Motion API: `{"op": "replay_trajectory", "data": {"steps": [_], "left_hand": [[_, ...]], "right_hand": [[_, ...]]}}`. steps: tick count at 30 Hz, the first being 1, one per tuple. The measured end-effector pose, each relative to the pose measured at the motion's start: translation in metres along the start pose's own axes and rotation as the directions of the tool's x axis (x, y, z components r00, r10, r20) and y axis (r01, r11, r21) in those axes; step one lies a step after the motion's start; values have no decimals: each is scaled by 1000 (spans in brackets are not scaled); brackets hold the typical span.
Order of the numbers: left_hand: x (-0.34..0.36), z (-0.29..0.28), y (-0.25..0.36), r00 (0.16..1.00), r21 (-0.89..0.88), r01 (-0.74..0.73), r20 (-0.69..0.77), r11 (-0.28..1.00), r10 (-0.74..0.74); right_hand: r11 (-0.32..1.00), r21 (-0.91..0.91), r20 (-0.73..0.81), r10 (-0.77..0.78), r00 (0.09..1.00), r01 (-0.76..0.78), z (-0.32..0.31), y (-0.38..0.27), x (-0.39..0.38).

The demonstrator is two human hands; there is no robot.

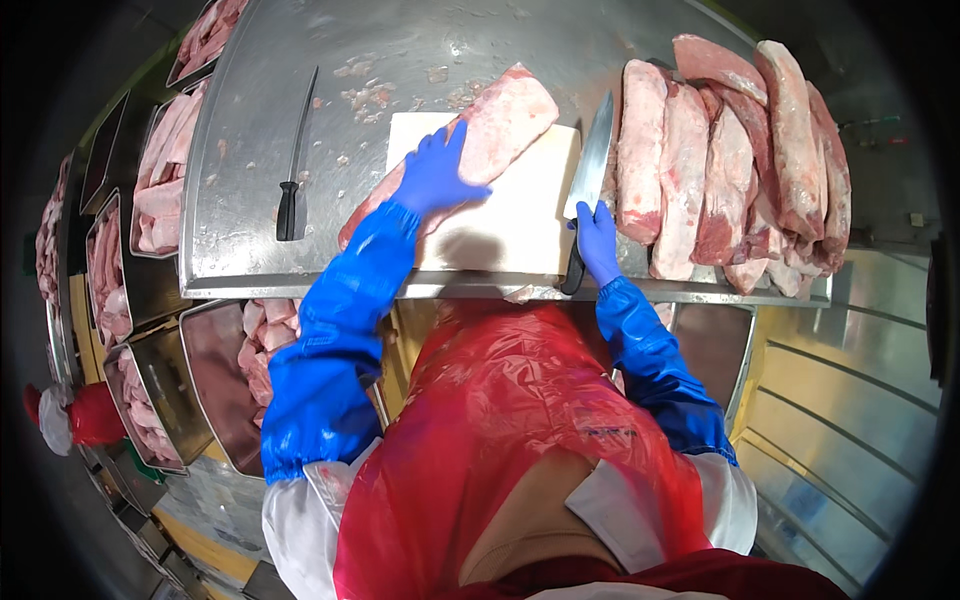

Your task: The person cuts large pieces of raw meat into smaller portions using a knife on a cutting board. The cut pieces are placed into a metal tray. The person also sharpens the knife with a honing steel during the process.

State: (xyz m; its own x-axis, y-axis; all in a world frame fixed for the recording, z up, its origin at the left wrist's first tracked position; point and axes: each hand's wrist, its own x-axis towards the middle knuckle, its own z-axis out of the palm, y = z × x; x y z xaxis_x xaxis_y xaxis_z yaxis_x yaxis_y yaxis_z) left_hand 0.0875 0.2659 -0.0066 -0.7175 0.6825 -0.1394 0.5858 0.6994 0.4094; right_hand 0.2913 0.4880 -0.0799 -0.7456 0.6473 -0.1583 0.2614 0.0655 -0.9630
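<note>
A long pork loin with pale fat on top lies slantwise across a white cutting board, its far end reaching past the board's back edge. My left hand, in a blue glove, rests flat on the loin's near half with thumb and fingers spread. My right hand, gloved too, is closed round a wide-bladed knife where blade meets black handle. The blade points away from me, beside the board's right edge and apart from the loin. My palm hides part of the handle.
Several more loins are piled right of the knife on the steel table. A slim sharpening steel with a black handle lies at left. Meat-filled bins stand left and below the table edge. Another person is far left.
</note>
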Motion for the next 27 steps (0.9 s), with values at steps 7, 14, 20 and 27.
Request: {"op": "replay_trajectory", "data": {"steps": [7,14,20,27], "left_hand": [[126,-5,-22,979,-611,176,194,772,-69],[100,61,42,995,-210,10,100,978,12],[-21,14,-23,988,58,77,-135,995,-69],[-98,12,-39,940,250,146,-336,957,-56]], "right_hand": [[992,69,-199,-88,976,104,30,43,-2],[905,421,-270,65,961,57,7,54,-6],[600,794,-88,273,958,-99,-27,13,-40],[974,226,-133,62,989,-31,-31,-25,20]]}}
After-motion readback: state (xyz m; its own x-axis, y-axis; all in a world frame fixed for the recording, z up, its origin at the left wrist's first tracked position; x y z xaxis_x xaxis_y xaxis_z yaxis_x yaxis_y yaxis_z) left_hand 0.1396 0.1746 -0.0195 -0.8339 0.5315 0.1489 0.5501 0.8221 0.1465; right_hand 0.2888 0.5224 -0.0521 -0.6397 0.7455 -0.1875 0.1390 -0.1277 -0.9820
